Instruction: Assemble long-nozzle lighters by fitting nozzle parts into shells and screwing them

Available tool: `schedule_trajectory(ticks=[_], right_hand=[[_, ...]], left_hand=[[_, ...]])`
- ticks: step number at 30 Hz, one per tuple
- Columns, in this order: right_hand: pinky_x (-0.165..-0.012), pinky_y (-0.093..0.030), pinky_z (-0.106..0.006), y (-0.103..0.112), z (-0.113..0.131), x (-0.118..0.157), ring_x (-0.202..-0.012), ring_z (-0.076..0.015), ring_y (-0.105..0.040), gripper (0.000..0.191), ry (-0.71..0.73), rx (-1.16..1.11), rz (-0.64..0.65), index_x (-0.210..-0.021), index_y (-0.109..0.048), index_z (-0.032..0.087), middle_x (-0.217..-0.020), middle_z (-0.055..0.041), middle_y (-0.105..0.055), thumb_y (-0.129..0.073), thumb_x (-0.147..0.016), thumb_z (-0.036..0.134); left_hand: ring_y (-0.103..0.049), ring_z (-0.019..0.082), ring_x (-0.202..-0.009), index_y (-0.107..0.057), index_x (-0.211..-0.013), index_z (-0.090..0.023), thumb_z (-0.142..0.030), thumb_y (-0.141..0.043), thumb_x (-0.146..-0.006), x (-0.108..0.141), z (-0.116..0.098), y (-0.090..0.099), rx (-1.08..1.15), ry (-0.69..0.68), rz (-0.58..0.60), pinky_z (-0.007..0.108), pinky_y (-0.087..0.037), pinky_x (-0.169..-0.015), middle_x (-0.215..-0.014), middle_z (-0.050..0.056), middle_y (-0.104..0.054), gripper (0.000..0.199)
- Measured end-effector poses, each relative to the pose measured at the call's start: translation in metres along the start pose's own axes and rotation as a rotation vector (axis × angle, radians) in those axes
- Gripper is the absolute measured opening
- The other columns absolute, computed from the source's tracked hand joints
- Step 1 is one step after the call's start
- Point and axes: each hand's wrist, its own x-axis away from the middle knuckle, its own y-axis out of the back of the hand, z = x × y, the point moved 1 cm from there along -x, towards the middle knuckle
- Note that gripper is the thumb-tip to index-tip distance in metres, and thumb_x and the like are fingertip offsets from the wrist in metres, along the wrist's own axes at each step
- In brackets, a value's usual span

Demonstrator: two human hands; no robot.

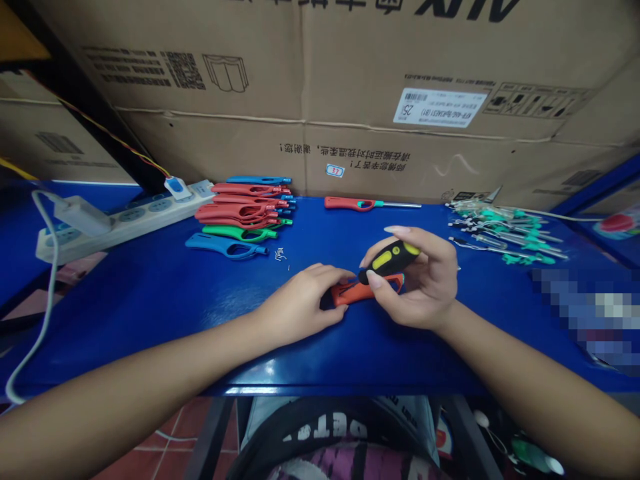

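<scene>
My left hand (313, 300) pinches the end of an orange-red lighter casing (367, 291) on the blue table, thumb below and fingers above. In my right hand (425, 280) is a black and yellow screwdriver (390, 260), held between thumb and fingers at a slant. Its tip points down and left at the casing near my left fingertips; whether it sits in a screw I cannot tell. A few small screws (280, 253) lie beyond my left hand. Farther back lies a red gas lighter (349, 204) with a metal tube.
Red, green and blue lighter casings (235, 212) are piled at the back left, beside a white power strip (135, 217). Metal tubes with green parts (515, 230) lie at the back right. A large cardboard box (300, 100) stands behind the blue table (200, 340).
</scene>
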Motion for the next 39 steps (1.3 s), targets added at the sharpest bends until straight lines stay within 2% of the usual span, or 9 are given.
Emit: schedule_trajectory(ticks=[4, 8, 13, 17, 22, 30, 39], right_hand=[[-0.063, -0.063, -0.032, 0.0020, -0.0015, -0.0004, -0.087, -0.0195, -0.071, 0.076, -0.081, -0.003, 0.040, -0.145, -0.043, 0.031, -0.136, -0.0093, -0.055, -0.069, -0.078, 0.006], [-0.066, -0.063, -0.033, 0.0049, 0.0005, -0.0037, -0.089, -0.0190, -0.070, 0.073, -0.151, -0.034, 0.118, -0.145, -0.042, 0.029, -0.133, -0.0102, -0.056, -0.069, -0.081, 0.007], [-0.071, -0.064, -0.034, 0.0056, 0.0039, -0.0079, -0.089, -0.0187, -0.070, 0.074, -0.206, -0.116, 0.223, -0.148, -0.035, 0.029, -0.110, -0.0058, -0.063, -0.066, -0.084, 0.007], [-0.069, -0.064, -0.034, 0.0051, 0.0040, -0.0081, -0.085, -0.0184, -0.070, 0.073, -0.186, -0.115, 0.200, -0.148, -0.036, 0.029, -0.104, -0.0044, -0.064, -0.065, -0.085, 0.006], [-0.065, -0.064, -0.032, 0.0051, 0.0037, -0.0074, -0.085, -0.0177, -0.071, 0.071, -0.179, -0.097, 0.162, -0.146, -0.038, 0.029, -0.118, -0.0078, -0.062, -0.066, -0.084, 0.007], [-0.067, -0.064, -0.032, 0.0048, 0.0036, -0.0069, -0.084, -0.0181, -0.072, 0.077, -0.136, -0.109, 0.171, -0.147, -0.037, 0.027, -0.123, -0.0098, -0.063, -0.067, -0.080, 0.004], [-0.065, -0.064, -0.033, 0.0056, 0.0038, -0.0075, -0.081, -0.0190, -0.072, 0.076, -0.122, -0.092, 0.165, -0.148, -0.036, 0.026, -0.106, -0.0060, -0.068, -0.066, -0.081, 0.005]], left_hand=[[-0.062, 0.021, -0.093, -0.064, -0.103, -0.018, -0.014, -0.070, -0.082, 0.0000, 0.0007, -0.0003, -0.005, -0.010, 0.003, 0.034, -0.049, -0.087, -0.099, 0.004, -0.070, 0.022], [-0.062, 0.021, -0.092, -0.063, -0.102, -0.018, -0.014, -0.070, -0.083, -0.0003, -0.0002, -0.0003, -0.008, -0.023, -0.008, 0.033, -0.049, -0.085, -0.096, 0.003, -0.070, 0.021], [-0.063, 0.020, -0.085, -0.062, -0.097, -0.018, -0.015, -0.072, -0.082, -0.0009, -0.0013, -0.0006, -0.005, 0.010, -0.011, 0.032, -0.049, -0.078, -0.091, 0.002, -0.069, 0.018], [-0.065, 0.020, -0.087, -0.061, -0.099, -0.018, -0.019, -0.075, -0.082, 0.0000, 0.0014, -0.0016, 0.030, 0.034, -0.018, 0.031, -0.050, -0.077, -0.096, 0.002, -0.070, 0.022], [-0.067, 0.019, -0.089, -0.060, -0.097, -0.019, -0.022, -0.078, -0.081, 0.0008, 0.0047, -0.0021, 0.047, 0.023, -0.026, 0.030, -0.050, -0.079, -0.096, 0.001, -0.070, 0.024], [-0.068, 0.019, -0.090, -0.061, -0.096, -0.020, -0.023, -0.076, -0.082, 0.0005, 0.0035, -0.0013, 0.077, 0.030, -0.027, 0.030, -0.050, -0.079, -0.096, 0.001, -0.071, 0.021], [-0.067, 0.019, -0.089, -0.061, -0.093, -0.020, -0.022, -0.076, -0.083, -0.0002, 0.0019, -0.0005, 0.086, 0.038, -0.005, 0.029, -0.049, -0.079, -0.094, 0.000, -0.071, 0.018]])
